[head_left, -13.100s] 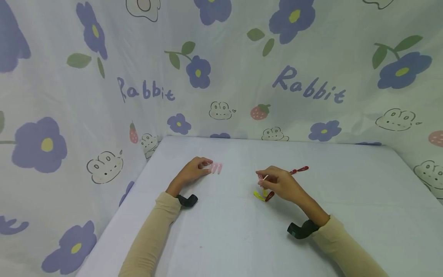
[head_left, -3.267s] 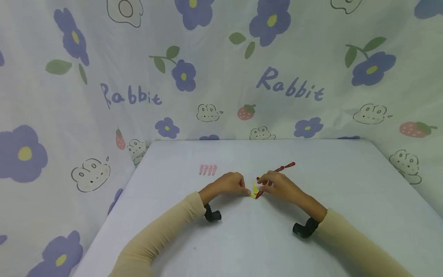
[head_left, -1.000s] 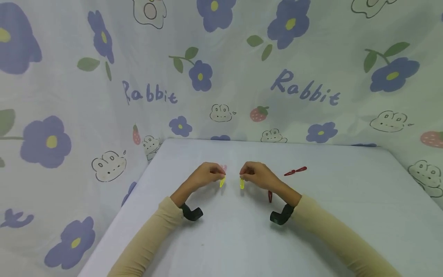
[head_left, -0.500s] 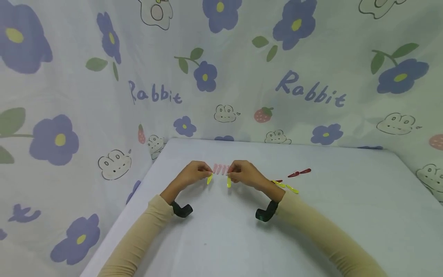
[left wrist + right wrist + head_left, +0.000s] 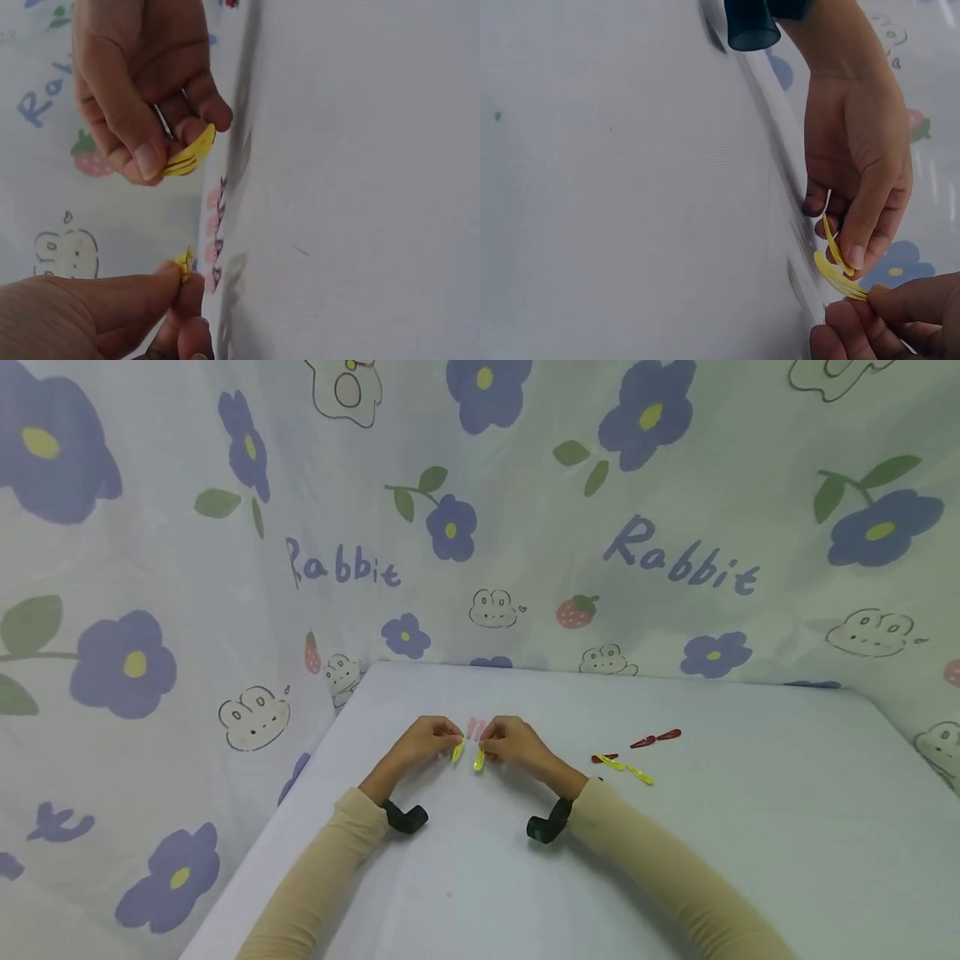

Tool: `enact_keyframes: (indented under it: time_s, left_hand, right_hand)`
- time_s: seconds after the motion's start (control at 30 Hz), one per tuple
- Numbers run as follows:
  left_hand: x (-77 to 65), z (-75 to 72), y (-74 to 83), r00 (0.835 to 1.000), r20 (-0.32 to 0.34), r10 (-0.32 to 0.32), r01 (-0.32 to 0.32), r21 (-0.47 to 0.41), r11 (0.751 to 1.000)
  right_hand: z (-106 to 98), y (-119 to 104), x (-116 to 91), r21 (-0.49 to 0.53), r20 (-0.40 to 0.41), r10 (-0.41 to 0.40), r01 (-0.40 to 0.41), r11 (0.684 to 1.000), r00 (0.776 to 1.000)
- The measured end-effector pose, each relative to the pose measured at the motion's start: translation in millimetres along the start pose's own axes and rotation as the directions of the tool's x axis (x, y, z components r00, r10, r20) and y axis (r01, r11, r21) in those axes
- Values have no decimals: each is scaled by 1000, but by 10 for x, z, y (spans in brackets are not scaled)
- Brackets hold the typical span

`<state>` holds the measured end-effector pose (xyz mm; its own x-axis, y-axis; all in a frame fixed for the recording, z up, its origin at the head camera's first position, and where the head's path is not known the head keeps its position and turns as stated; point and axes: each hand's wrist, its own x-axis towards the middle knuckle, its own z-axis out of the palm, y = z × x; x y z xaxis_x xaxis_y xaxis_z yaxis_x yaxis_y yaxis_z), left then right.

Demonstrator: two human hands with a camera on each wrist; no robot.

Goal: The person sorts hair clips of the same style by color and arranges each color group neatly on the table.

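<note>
My left hand (image 5: 422, 745) pinches a yellow snap hair clip (image 5: 457, 752) between thumb and fingertips. Close beside it, my right hand (image 5: 519, 747) pinches a second yellow hair clip (image 5: 478, 761). Both clips hang tilted downward above the white table. In the right wrist view the right hand's clip (image 5: 837, 280) is near or against the left hand's clip (image 5: 832, 241); I cannot tell whether they touch. Just behind the hands lies a row of pink hair clips (image 5: 476, 728), partly covered by the right hand. The left wrist view shows several of these pink clips (image 5: 213, 223) past the fingers.
To the right, two red hair clips (image 5: 656, 739) lie end to end. Nearer, two yellow hair clips (image 5: 639, 774) lie with another red clip (image 5: 604, 758). The white-covered table (image 5: 480, 877) meets a patterned cloth (image 5: 525, 527) behind and at the left.
Earlier the right hand held a pink clip, and the pink row gained one. Both hands since picked yellow clips from the right pile and carried them left, drawing closer together.
</note>
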<state>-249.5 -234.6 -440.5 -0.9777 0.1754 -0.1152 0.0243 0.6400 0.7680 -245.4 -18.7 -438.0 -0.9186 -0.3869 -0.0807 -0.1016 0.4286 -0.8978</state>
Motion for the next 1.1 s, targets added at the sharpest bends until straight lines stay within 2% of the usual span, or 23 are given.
enact_keyframes:
  time_s: [0.1, 0.23, 0.37, 0.5, 0.63, 0.87, 1.1]
  left_hand:
    - [-12, 65, -38, 1000, -16, 8, -8, 0, 1000]
    - [-34, 133, -79, 1000, -20, 16, -16, 20, 1000]
    - [-44, 175, -86, 997, -50, 54, -53, 22, 998]
    - [-40, 184, -74, 994, -86, 72, -69, 36, 997]
    - [-39, 189, -62, 993, -90, 80, -74, 67, 995]
    - [-64, 186, -25, 981, -154, 116, -106, 76, 991]
    - [-91, 223, -64, 979, -162, 125, -112, 90, 990]
  right_hand:
    - [61, 66, 17, -27, 6, -10, 10, 1000, 1000]
    - [121, 109, 35, -111, 22, -31, 33, 993, 999]
    - [158, 105, 52, -186, -11, -88, 84, 979, 996]
    - [184, 97, 85, -298, -38, -170, 151, 943, 985]
    - [203, 85, 106, -388, -36, -212, 182, 903, 977]
    - [206, 32, 125, -399, -48, -236, 198, 895, 971]
    - [220, 60, 93, -394, -56, -259, 217, 893, 964]
